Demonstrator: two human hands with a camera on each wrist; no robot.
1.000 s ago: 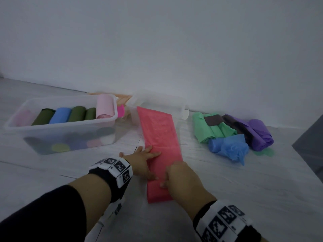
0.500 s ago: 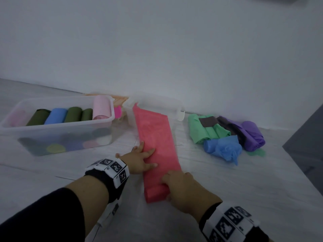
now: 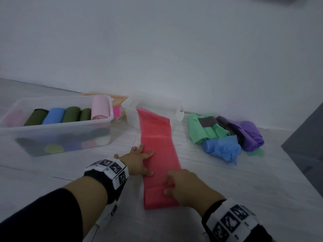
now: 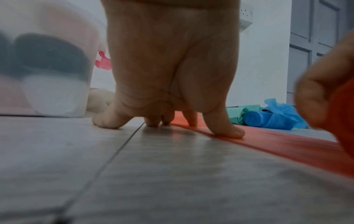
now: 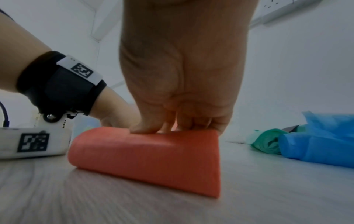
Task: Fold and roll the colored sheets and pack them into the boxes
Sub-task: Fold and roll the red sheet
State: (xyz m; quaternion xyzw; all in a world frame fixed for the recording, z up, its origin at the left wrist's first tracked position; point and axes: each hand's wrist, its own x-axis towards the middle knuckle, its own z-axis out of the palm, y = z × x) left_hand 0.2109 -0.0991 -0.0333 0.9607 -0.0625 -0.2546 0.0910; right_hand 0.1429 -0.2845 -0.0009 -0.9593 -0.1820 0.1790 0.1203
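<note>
Nearest me, my right hand (image 3: 187, 186) curls its fingers over the started roll at the near end of the red sheet (image 3: 158, 151) on the floor, I judge to keep it tight. Beyond it, my left hand (image 3: 138, 160) lies flat with straight fingers, pinning the strip's edge. Farther off, the strip's far end reaches the empty box (image 3: 153, 105); the filled box (image 3: 57, 124) sits to its left.

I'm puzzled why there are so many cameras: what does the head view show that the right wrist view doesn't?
Only the head view shows the clear box holding rolled sheets, the empty box and the red sheet's long flat stretch. Only the right wrist view shows the rolled end's thickness under the right hand's fingers. Both show the left hand and the blue sheet.
</note>
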